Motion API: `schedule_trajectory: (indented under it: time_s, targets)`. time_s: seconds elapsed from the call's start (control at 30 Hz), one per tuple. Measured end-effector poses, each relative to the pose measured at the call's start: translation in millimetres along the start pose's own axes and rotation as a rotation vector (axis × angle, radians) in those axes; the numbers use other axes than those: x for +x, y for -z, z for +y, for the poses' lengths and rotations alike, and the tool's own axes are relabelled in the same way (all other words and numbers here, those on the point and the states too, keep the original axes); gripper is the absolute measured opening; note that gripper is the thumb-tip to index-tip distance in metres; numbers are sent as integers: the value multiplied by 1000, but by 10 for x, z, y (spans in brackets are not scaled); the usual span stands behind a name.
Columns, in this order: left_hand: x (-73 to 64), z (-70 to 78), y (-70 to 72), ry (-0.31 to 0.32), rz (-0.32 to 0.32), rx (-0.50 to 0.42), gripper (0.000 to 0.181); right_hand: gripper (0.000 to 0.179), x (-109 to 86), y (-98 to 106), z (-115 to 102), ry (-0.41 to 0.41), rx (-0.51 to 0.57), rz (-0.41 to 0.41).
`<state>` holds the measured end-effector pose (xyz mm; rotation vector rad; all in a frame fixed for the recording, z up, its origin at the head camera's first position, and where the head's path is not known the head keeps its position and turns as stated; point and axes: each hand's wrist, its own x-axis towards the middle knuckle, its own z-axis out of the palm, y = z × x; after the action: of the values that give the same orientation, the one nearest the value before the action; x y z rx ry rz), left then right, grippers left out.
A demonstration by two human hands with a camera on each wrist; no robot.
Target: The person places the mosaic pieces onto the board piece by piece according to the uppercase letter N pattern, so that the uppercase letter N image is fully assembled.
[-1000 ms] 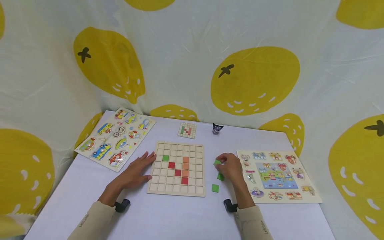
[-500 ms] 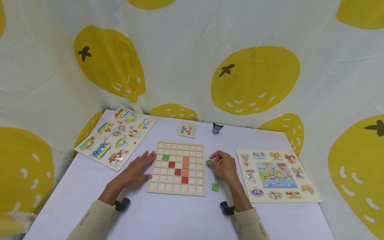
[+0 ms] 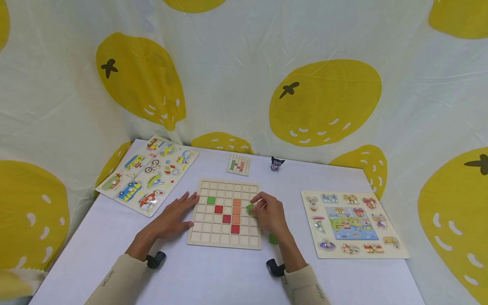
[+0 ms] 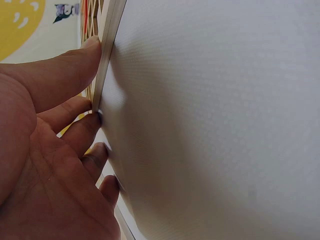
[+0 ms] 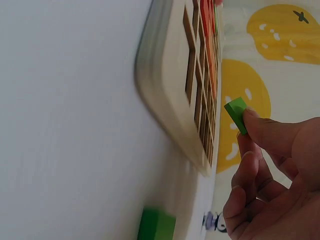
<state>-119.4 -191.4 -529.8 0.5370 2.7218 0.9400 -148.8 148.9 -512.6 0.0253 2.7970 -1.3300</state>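
A wooden grid board [image 3: 225, 242] lies mid-table, with one green tile [image 3: 211, 200], a slanting run of red tiles [image 3: 226, 219] and a column of orange tiles [image 3: 236, 210] in its squares. My right hand [image 3: 271, 214] pinches another green tile [image 5: 236, 115] between thumb and fingers, above the board's right side. At the board's left edge rests my left hand [image 3: 173, 218], fingers extended; in the left wrist view its thumb and fingertips touch the board's side [image 4: 107, 55]. A loose green tile [image 3: 273, 239] lies right of the board, partly behind my right wrist.
Behind the board lies a small pattern card [image 3: 238, 165], with a dark little figurine [image 3: 276, 163] to its right. A vehicle puzzle board [image 3: 148, 176] lies at the left, and another picture puzzle [image 3: 354, 224] at the right. A lemon-print curtain [image 3: 228, 84] hangs behind the table.
My right hand has moved left with the green tile, from the table beside the board to over its right columns. The left hand has stayed at the board's edge.
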Motion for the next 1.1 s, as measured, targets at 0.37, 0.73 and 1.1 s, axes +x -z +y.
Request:
schedule_trajectory:
  time_s: [0.37, 0.73, 1.1]
  targets:
    - [3, 11, -5, 3, 2, 7, 85, 18, -11, -298, -234, 26, 24, -57]
    - [-8, 14, 13, -8, 2, 11, 85, 14, 18, -589, -428, 59, 0, -93]
    - [4, 3, 6, -12, 5, 13, 84, 14, 58, -792, -566, 59, -45, -95]
